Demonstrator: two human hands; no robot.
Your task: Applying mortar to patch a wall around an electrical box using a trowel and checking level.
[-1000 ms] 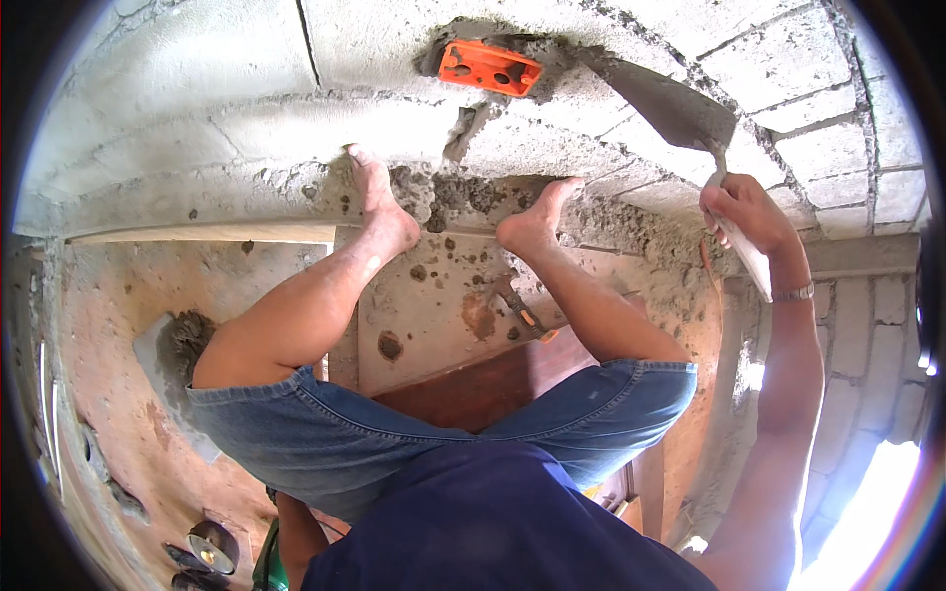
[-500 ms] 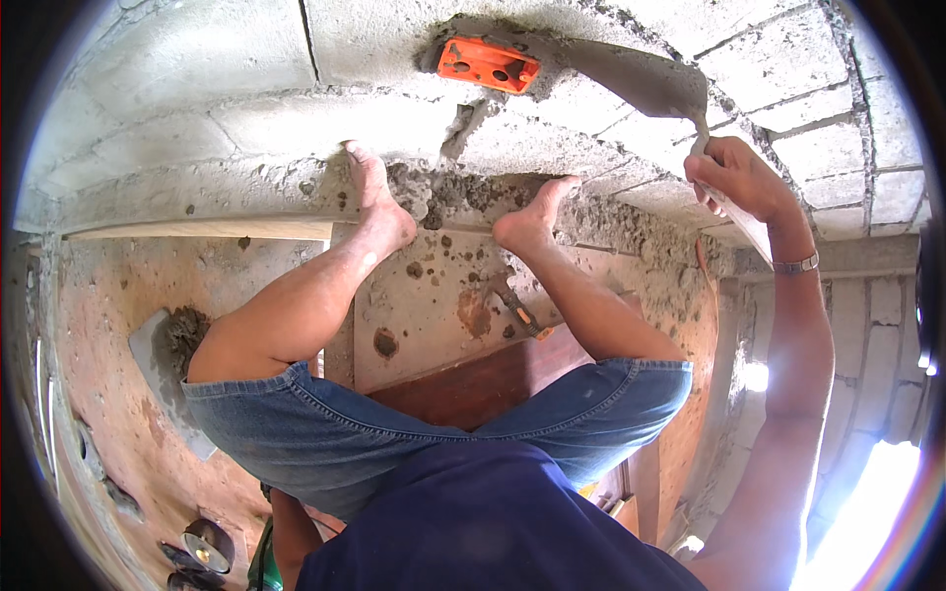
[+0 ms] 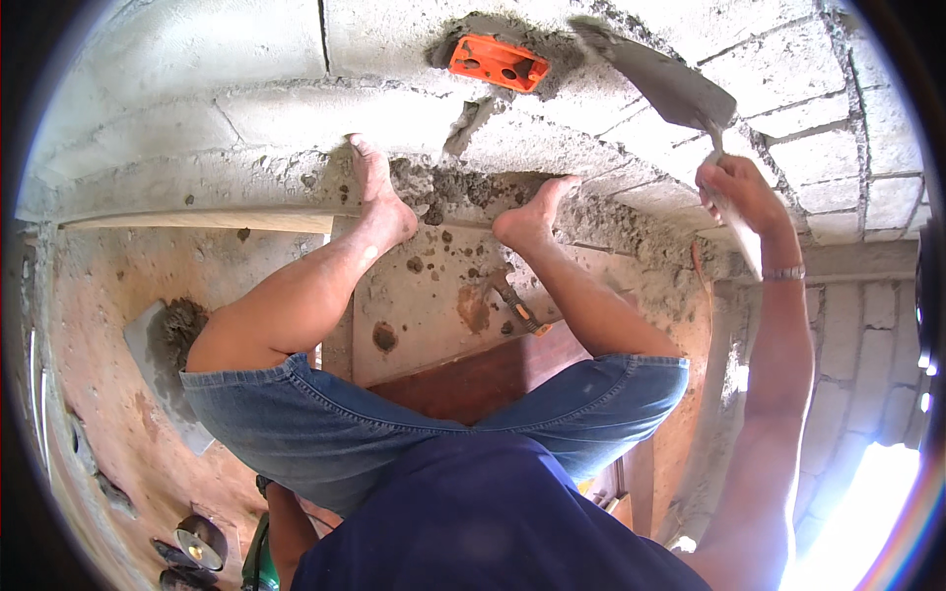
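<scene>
My right hand (image 3: pixel 741 192) is closed round the handle of a pointed trowel (image 3: pixel 670 87), raised in front of the block wall. The grey, mortar-smeared blade points up and left, its tip just right of an orange electrical box (image 3: pixel 498 65). The box is set in a hole in the wall, with wet mortar (image 3: pixel 562 54) round its right side. Its open face shows round holes. My left forearm (image 3: pixel 288 532) runs down beside my left thigh; the hand itself is hidden behind the shorts.
My bare feet rest against the base of the wall, amid mortar crumbs (image 3: pixel 434 192). A hammer (image 3: pixel 520 307) lies between my legs on spattered boards. Left of my knee is a flat grey board (image 3: pixel 158 345) with a mortar heap (image 3: pixel 184 330). A round metal object (image 3: pixel 201 542) lies lower left.
The trowel has moved right, away from the box, and its blade has come off the mortar there. My right hand has shifted slightly right and down with it.
</scene>
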